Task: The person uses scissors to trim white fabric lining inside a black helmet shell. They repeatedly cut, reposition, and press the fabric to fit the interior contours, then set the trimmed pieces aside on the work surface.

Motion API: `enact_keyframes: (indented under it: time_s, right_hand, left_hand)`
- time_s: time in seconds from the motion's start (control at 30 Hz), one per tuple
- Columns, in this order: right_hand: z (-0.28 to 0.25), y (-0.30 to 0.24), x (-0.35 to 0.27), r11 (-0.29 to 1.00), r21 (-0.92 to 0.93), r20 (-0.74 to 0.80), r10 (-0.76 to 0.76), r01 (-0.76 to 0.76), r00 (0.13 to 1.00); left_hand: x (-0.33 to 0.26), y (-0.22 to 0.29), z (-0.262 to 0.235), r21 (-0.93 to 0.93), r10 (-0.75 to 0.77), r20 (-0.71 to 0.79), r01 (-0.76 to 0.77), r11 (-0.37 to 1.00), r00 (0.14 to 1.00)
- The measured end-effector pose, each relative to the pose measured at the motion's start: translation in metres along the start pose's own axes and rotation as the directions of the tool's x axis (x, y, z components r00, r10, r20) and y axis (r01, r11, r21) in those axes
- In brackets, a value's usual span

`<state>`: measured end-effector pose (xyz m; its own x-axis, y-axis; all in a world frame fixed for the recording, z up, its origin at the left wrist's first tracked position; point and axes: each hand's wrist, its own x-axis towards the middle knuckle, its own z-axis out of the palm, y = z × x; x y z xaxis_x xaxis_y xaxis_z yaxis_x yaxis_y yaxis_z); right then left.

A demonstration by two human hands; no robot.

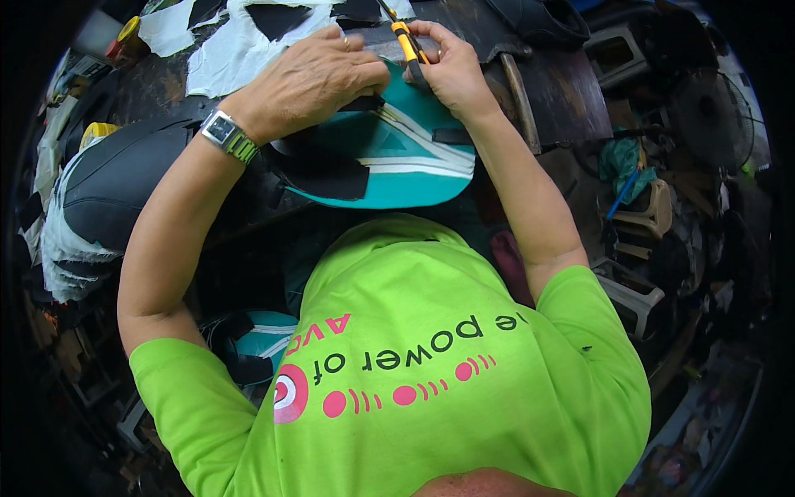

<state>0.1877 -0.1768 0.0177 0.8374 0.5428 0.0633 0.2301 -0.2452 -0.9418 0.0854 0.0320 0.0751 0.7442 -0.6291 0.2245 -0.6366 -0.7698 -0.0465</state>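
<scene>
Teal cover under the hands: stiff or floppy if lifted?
The teal cover probably flexes: it curves over the bench edge. It looks thin, so likely light. The left hand presses it, suggesting it shifts easily.

A: What did the person wear?
B: A lime-green short-sleeved T-shirt (431,348) with pink and dark printing.
A: Accessories?
B: A square silver wristwatch with green strap (228,137); a ring (345,39).

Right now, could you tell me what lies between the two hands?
In the head view, a yellow-and-black utility knife stands between the left hand and right hand, over the teal cover.
</scene>
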Motion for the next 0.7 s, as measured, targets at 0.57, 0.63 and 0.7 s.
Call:
enact_keyframes:
  time_s: [0.57,0.63,0.7]
  right_hand:
    - [-0.103,-0.034,-0.095,0.897,-0.441,0.211,0.082,0.020,0.974]
    - [-0.103,-0.035,-0.099,0.873,-0.485,0.261,0.096,0.044,0.961]
    - [-0.098,-0.036,-0.098,0.842,-0.538,0.278,0.130,0.043,0.952]
  left_hand:
    - [0.008,-0.002,0.015,-0.193,-0.197,0.019,0.197,0.961,0.980]
    - [0.009,-0.005,0.013,-0.258,-0.213,0.044,0.217,0.941,0.976]
    - [0.010,-0.006,0.013,-0.277,-0.232,0.061,0.240,0.931,0.971]
